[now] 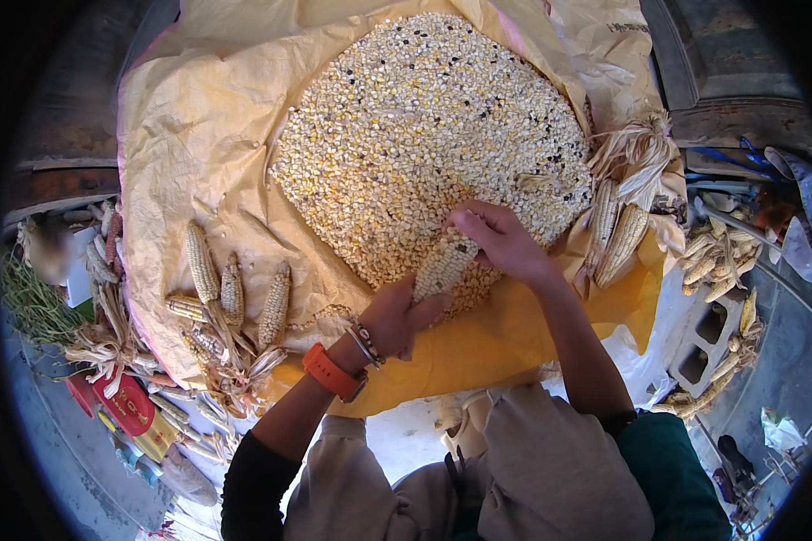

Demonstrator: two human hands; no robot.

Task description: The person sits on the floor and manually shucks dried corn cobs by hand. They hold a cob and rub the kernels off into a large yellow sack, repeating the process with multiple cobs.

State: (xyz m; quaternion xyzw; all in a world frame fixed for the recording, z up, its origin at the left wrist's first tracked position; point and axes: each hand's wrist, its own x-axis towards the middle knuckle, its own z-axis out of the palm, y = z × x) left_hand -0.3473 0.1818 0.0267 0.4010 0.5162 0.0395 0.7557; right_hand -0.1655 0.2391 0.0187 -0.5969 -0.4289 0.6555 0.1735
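A pale corn cob (444,267) with a few dark kernels is held tilted between my two hands. My left hand (406,316) grips its lower end, and an orange watch band (329,372) and bracelets circle that wrist. At the cob's upper end, my right hand (499,237) presses with bent fingers and thumb; its fingertips are partly hidden. Just beneath and beyond lies a wide heap of loose corn kernels (419,128), mostly white and yellow with scattered black ones. The heap rests on a spread yellow woven sack (189,142).
Several corn ears with husks (235,291) lie on the sack at left, and husked ears (612,233) at right. A hollow concrete block (707,338) stands on the floor beside more corn ears (717,260). At lower left are a red and gold box (132,412) and green stalks (37,314).
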